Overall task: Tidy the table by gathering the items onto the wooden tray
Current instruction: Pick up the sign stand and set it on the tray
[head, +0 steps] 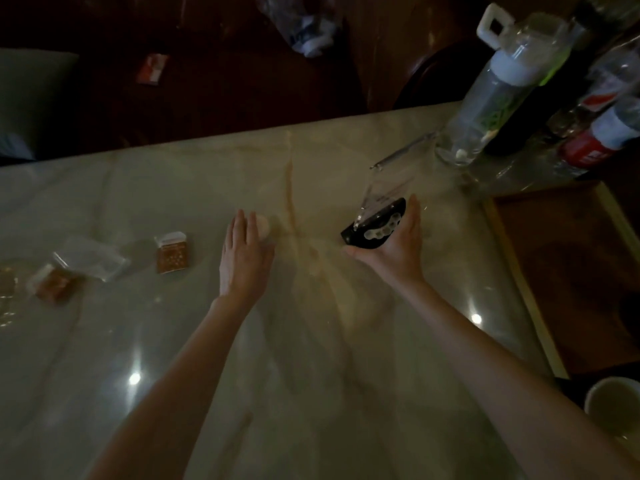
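A pale cup [614, 407] near the table's right corner; chairs [429, 76] behind.

Two bare forearms, no sleeves in view, left grip [244, 252] and right grip [398, 242] without rings or watch

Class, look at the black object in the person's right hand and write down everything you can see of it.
The black object is a flattish, curved-edged piece, glossy like plastic, with a row of pale rounded bumps on its upper face. A clear, stiff-looking plastic piece rises from its far end, tilted. It lies tilted in the right hand, cradled by the palm, fingers along its right edge. It sits above the marble-look table, left of the wooden tray. What it is cannot be told.
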`<state>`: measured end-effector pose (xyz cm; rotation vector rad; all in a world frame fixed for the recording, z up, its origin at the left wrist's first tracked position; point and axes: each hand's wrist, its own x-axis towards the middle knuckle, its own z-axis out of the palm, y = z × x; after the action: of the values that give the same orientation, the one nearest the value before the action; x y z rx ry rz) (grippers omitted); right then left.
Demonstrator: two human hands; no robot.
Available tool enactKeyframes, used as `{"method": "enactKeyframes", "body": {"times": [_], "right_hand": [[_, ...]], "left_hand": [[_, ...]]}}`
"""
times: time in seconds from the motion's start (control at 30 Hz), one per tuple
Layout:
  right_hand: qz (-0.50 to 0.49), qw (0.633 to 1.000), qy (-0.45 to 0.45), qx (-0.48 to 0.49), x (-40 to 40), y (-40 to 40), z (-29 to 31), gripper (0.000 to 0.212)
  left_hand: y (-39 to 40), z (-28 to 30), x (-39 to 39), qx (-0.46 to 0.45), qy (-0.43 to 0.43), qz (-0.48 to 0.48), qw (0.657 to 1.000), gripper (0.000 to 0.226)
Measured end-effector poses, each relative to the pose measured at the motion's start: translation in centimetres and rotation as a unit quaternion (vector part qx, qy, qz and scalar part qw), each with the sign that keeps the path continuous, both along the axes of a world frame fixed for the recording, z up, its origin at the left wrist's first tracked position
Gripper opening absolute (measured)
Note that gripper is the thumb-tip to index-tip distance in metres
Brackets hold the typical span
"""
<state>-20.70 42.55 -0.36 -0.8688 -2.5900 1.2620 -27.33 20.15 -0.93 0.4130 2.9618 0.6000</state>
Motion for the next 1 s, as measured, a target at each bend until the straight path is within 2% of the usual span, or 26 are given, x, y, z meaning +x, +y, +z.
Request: {"method": "enactKeyframes", "body": {"times": [0.1,0.3,0.43,0.7,0.8,1.0], "right_hand": [[-0.020,1.000,0.014,-0.014,-0.3,-0.2,-1.0,0.140],[-0.021,0.999,0.045,-0.003,-1.3,-0.1,-1.6,0.133],[-0.021,0.997,0.079,-0.009,-1.8,0.3,-1.9,0.114],[-0.007,0.991,0.131,-0.001,-0.2,-0.6,0.5,0.103],[-0.001,0.982,0.187,0.009,1.2,-0.8,2.3,0.082],[0.007,0.979,0.204,0.026,3.9,-0.5,5.0,0.069]], "left_hand": [[0.0,-0.5,-0.2,0.041,0.021,0.007,0.999,0.047],[-0.1,-0.7,-0.1,0.088,0.051,0.008,0.995,0.046],[-0.1,-0.6,-0.6,0.118,0.036,0.016,0.992,0.049],[1.0,1.3,0.6,0.153,0.016,0.009,0.988,0.048],[1.3,2.5,1.3,0.161,0.009,0.007,0.987,0.051],[2.1,5.5,3.2,0.192,0.016,-0.020,0.981,0.054]]}}
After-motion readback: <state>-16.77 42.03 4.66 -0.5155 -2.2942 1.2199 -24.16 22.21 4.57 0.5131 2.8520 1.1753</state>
